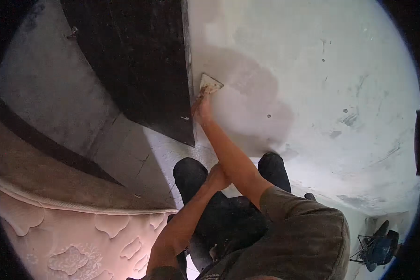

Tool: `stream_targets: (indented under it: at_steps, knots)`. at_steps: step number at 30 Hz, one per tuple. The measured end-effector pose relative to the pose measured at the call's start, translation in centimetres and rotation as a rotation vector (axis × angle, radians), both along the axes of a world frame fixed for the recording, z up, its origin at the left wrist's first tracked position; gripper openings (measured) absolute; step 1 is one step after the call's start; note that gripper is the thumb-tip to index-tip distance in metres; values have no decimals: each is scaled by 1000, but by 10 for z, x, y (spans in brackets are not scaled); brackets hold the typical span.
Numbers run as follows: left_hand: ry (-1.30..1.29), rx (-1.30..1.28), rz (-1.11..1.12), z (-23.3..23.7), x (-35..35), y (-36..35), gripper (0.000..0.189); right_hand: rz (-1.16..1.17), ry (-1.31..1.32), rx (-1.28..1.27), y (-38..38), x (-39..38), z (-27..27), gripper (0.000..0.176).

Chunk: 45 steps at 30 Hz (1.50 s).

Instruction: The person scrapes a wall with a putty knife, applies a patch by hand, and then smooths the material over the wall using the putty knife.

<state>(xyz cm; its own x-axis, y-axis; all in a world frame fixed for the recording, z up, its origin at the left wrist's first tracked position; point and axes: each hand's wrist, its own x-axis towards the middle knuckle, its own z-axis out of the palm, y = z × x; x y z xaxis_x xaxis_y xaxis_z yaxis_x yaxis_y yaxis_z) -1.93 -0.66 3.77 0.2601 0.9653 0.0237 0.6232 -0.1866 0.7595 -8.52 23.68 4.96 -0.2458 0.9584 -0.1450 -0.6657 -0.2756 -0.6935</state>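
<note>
My right hand (pixel 202 111) grips a putty knife (pixel 211 84) close to the edge of the dark door. Its broad, smeared blade is at the wall (pixel 322 102), beside a damp-looking patch (pixel 254 77). My right arm stretches forward over my knees. My left hand (pixel 217 178) is by my right forearm, near the elbow. The forearm covers its fingers, so I cannot make out whether they hold anything.
A dark door (pixel 140 56) stands open to the left of the wall patch. A quilted pink mattress (pixel 70 233) is at the lower left, above a tiled floor (pixel 126 144). A dark object with a wire frame (pixel 380 245) lies at the lower right.
</note>
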Motion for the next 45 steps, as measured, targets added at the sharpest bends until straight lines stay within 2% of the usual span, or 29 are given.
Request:
stream_targets:
  at_steps: [2, 3, 6, 8, 9, 12, 14, 17, 20, 21, 23, 28, 30, 33, 36, 37, 39, 41, 43, 45]
  knots:
    - [-88, 34, 145, 11, 4, 0, 28, -79, -14, 32, -1, 6, 4, 56]
    - [-89, 32, 142, 4, 4, -1, 28, -161, -27, 70, -4, 9, 12, 55]
    - [-103, 117, 21, -15, 12, 3, 29, -180, -101, 181, -21, 22, 21, 53]
    - [77, -63, -138, -8, 16, 4, 42, -140, -191, 141, -14, 19, -5, 53]
    - [75, -64, -142, -10, 19, 4, 42, -95, -279, 99, -18, 20, -6, 54]
    - [99, -15, -157, -15, 21, 1, 41, -40, -296, 76, -30, 23, -6, 54]
    - [15, 164, -84, -20, 18, 1, 27, -13, -308, 50, -30, 24, -2, 53]
    - [73, 93, -108, -37, 17, 6, 28, -22, -319, 2, -28, 21, -3, 52]
    - [113, -15, -77, -18, 18, 5, 29, -68, -393, 40, -6, 16, -35, 51]
    - [112, -16, -78, -16, 17, 5, 29, -81, -470, 97, -7, 17, -31, 50]
    - [34, -37, -114, -12, 16, 5, 39, -43, -427, 70, -12, 20, -26, 50]
    - [50, 18, -86, -16, 14, 4, 31, -16, -400, 32, -21, 24, -13, 52]
    - [86, 47, -107, -21, 14, 5, 31, 102, -515, -32, -19, 29, -12, 85]
    - [55, -26, -49, -22, 16, 6, 33, 43, -583, -21, -25, 30, -5, 84]
    - [32, -26, -61, -12, 13, 6, 34, -17, -538, 50, -1, 20, -46, 79]
    - [56, -79, -74, -8, 10, 6, 36, -14, -538, 50, -10, 20, -32, 79]
    - [80, -134, -87, -10, 9, 5, 37, 18, -330, -22, -22, 23, -15, 71]
    - [80, -86, -66, -23, 9, 5, 37, -11, -312, -29, -26, 23, -8, 69]
    - [84, -85, -55, -7, 7, 4, 37, -37, -292, -37, -27, 24, -8, 66]
    - [90, -86, -44, -4, 5, 3, 38, -32, -311, 61, -26, 26, -12, 67]
